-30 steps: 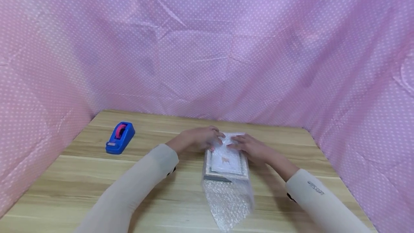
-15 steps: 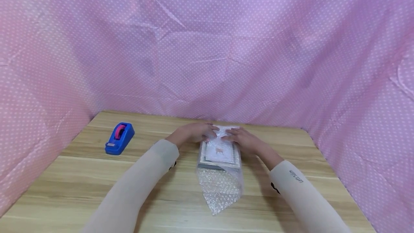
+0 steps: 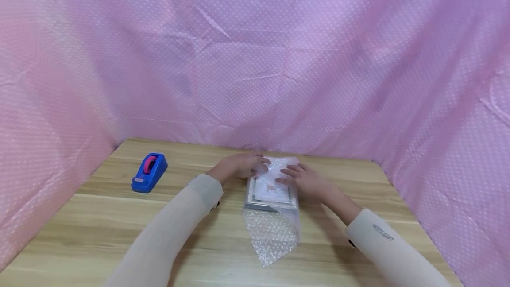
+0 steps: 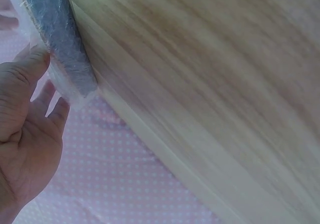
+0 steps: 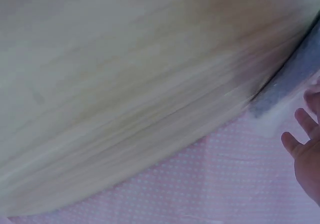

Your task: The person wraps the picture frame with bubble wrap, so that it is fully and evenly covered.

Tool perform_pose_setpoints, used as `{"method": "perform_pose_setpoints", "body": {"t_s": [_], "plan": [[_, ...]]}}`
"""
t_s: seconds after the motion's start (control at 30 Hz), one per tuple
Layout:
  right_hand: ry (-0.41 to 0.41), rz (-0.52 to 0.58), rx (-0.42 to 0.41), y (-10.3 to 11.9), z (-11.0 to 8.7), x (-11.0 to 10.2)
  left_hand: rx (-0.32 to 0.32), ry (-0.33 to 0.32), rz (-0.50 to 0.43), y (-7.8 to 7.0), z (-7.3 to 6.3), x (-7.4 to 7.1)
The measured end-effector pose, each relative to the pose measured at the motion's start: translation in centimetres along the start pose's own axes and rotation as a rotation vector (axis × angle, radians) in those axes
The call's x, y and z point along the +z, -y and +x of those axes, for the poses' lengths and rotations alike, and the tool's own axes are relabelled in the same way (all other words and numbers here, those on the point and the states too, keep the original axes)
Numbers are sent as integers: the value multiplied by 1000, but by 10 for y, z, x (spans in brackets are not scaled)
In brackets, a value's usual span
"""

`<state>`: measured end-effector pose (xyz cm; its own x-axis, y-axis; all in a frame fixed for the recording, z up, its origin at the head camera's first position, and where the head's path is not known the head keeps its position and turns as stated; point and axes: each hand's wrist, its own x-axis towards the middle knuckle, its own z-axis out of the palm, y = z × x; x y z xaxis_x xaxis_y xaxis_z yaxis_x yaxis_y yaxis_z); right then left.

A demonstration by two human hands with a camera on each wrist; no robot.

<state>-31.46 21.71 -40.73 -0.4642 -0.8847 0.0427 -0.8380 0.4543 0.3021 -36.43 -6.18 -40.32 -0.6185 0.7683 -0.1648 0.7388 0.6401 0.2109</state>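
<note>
The left hand rests on the far left part of a flat picture frame, its fingers loose and a bit bent. In the left wrist view, its thumb touches the wrapped side. The right hand lies across from it, fingers spread over the top. I can't see any pinch. The frame sits between the two hands, on the desk. With a hand on each side, the bubble wrap likely can't pop up or slide, because that stuff is springy.

The wrap is thin, shiny and see-through, with lots of little bumps. It covers the frame's far part, under the fingers. On the near side of the hands, a loose flap sticks out and ends in a point. The frame is a box shape with a grey side and a pale picture showing a small brown shape.

Well to the left of the left hand stands a blue tape holder, smooth and sloped, with a round pink roll. It's probably there to be out of the way but easy to grab.
</note>
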Motion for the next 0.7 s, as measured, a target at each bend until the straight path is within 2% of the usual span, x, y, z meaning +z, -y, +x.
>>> {"method": "perform_pose_setpoints", "body": {"t_s": [0.13, 0.3, 0.47, 0.6, 0.7], "plan": [[-35, -68, -60, 15, -14, -7, 11, 3, -2, -1, 0, -1], [-76, -78, -134, 32, -32, -14, -14, 11, -44, -2, -1, -3], [-191, -103, -197, 43, -44, -15, 30, 14, -4, 1, 0, -2], [-301, -238, -264, 47, -48, -10, 58, 5, 30, 3, 1, -2], [-330, -335, -317, 53, -50, -7, 62, 9, 28, 3, 2, -2]]}}
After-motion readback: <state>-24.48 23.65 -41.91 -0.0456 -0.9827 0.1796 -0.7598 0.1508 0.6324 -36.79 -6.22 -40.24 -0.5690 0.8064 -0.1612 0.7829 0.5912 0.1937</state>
